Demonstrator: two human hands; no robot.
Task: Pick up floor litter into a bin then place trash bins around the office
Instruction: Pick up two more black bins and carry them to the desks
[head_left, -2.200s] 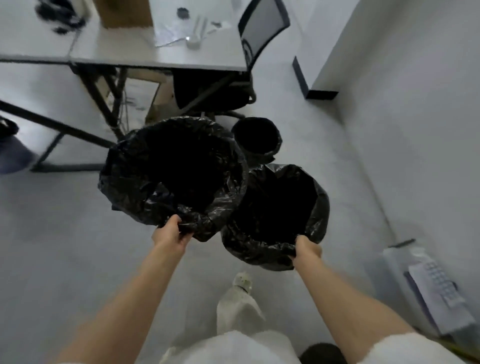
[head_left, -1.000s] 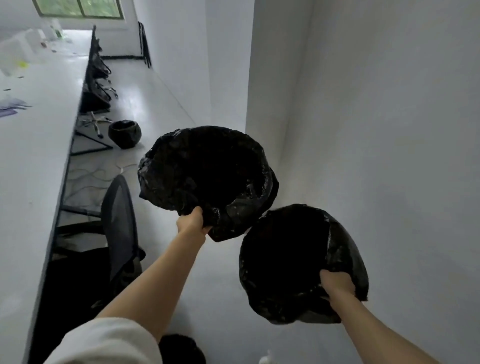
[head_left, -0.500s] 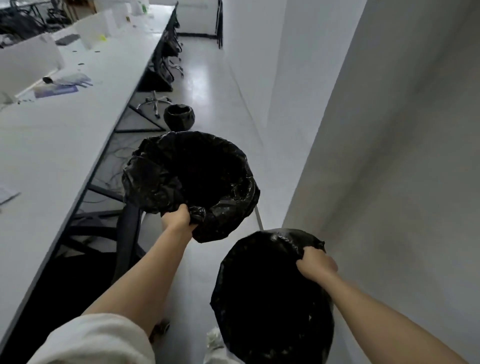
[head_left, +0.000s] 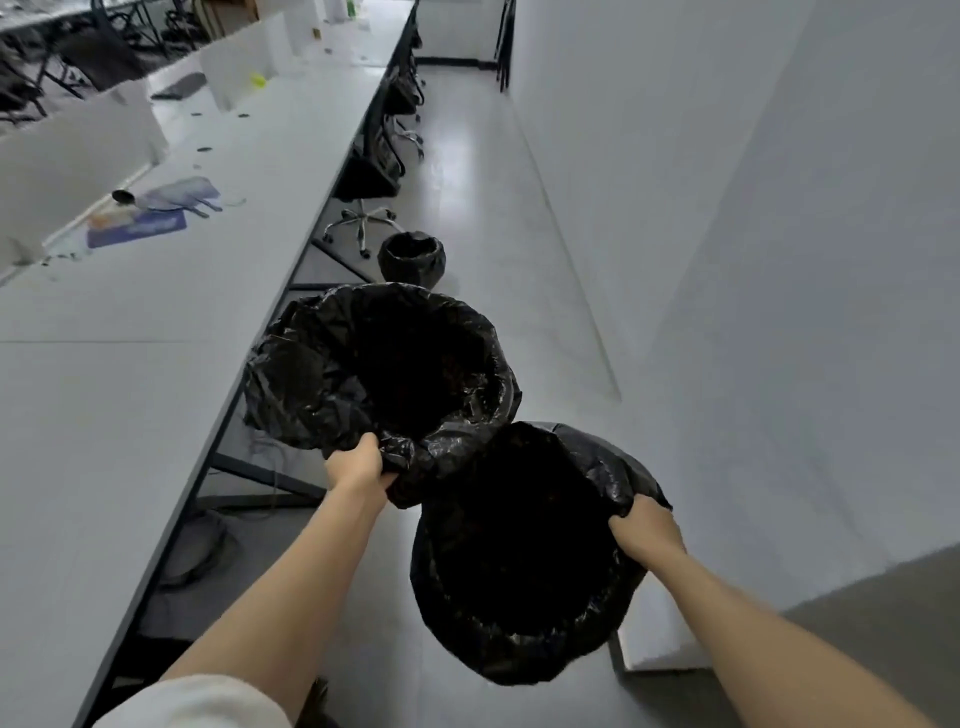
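My left hand (head_left: 358, 464) grips one lined bin (head_left: 379, 369), my right hand (head_left: 644, 527) the other bin (head_left: 524, 556); both interiors too dark to see inside.

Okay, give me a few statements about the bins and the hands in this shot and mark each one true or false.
1. The left hand grips the rim of a black-lined bin. True.
2. The right hand hangs free. False: it grips the rim of the second bin.
3. A third bin stands on the floor ahead, beside the long desk. True.
4. Both carried bins rest on the desk. False: both are held up over the aisle floor.
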